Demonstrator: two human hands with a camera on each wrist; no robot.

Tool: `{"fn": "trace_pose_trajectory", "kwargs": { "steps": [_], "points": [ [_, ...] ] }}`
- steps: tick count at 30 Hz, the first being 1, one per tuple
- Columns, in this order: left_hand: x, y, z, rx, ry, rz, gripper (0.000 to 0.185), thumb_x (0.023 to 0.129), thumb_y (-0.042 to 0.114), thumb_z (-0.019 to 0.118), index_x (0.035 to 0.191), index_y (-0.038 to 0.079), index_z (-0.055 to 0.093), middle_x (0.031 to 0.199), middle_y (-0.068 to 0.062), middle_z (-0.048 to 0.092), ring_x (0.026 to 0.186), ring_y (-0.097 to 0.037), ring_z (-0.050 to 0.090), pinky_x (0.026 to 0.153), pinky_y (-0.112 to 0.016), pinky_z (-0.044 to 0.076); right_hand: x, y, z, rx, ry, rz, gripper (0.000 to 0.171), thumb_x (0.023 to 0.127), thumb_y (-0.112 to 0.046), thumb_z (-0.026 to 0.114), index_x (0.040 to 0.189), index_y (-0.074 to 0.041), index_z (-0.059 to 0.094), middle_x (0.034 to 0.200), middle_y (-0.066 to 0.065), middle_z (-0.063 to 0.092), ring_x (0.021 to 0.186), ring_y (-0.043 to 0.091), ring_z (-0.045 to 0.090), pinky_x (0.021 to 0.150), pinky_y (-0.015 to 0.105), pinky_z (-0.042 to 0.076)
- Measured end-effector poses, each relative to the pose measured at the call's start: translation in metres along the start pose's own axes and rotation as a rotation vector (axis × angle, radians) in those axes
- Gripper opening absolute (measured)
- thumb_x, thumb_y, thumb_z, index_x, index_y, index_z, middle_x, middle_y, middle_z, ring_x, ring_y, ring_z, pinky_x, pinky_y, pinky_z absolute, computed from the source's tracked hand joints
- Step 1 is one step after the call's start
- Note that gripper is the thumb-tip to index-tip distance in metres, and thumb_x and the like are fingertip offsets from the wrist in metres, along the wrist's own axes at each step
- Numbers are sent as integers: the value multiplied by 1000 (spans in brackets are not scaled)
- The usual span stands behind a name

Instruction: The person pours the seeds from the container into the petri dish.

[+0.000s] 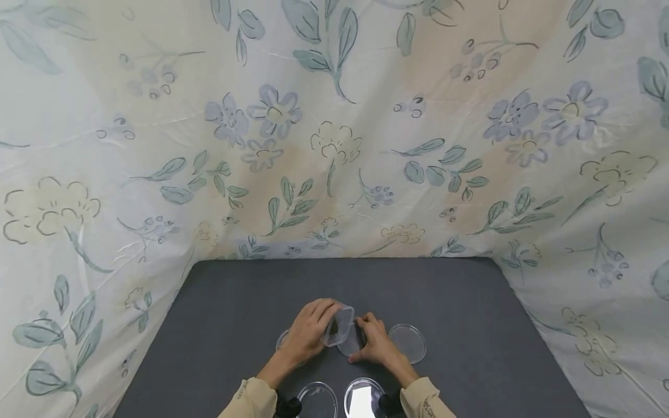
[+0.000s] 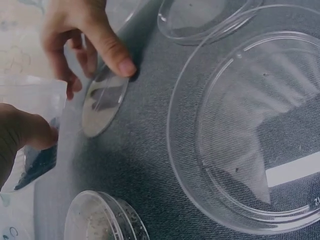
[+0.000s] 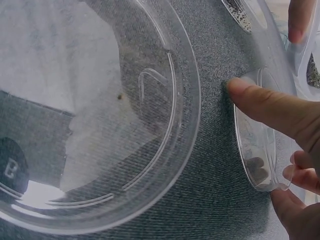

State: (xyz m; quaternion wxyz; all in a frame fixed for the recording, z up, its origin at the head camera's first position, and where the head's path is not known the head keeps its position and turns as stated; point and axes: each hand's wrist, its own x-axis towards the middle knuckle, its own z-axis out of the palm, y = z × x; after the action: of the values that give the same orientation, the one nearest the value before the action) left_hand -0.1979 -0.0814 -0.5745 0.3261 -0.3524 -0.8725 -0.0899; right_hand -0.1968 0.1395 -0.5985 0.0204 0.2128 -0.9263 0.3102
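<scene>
Nearest, two clear round plastic dishes [image 1: 316, 399] [image 1: 364, 397] lie on the dark grey counter [image 1: 235, 302]. Beyond them, close together mid-counter, the left hand [image 1: 308, 332] grips a tilted clear plastic tub [image 1: 338, 326] holding dark grains, while the right hand [image 1: 377, 343] pinches a small clear shallow dish [image 1: 349, 347] below its rim. Further right sits another clear round lid [image 1: 407, 342], with floral cloth [image 1: 334, 128] behind

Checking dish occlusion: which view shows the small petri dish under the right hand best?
Right wrist: the small dish fills the frame edge, right hand on its rim. Left wrist shows it smaller. Head view: mostly hidden by hands.
</scene>
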Motion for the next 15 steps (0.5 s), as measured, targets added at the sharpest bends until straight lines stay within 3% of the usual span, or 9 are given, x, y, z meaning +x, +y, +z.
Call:
{"fn": "trace_pose_trajectory", "kwargs": {
  "steps": [4, 15],
  "points": [
    [2, 3, 1, 44, 9, 40, 70, 68, -4, 80, 132, 15, 60, 127, 1, 62, 124, -19, 58, 108, -35, 49, 0, 0, 0, 8, -3, -2, 93, 48, -22, 103, 126, 10, 64, 108, 10, 57, 93, 24, 51, 84, 47, 53],
    [5, 8, 4, 118, 4, 163, 54, 80, 2, 72, 131, 15, 62, 128, 0, 62, 121, -19, 58, 110, -33, 47, -1, 2, 1, -3, 5, -15, 89, 49, -22, 103, 122, 10, 66, 107, 11, 57, 91, 25, 51, 81, 46, 53]
  ]
}}
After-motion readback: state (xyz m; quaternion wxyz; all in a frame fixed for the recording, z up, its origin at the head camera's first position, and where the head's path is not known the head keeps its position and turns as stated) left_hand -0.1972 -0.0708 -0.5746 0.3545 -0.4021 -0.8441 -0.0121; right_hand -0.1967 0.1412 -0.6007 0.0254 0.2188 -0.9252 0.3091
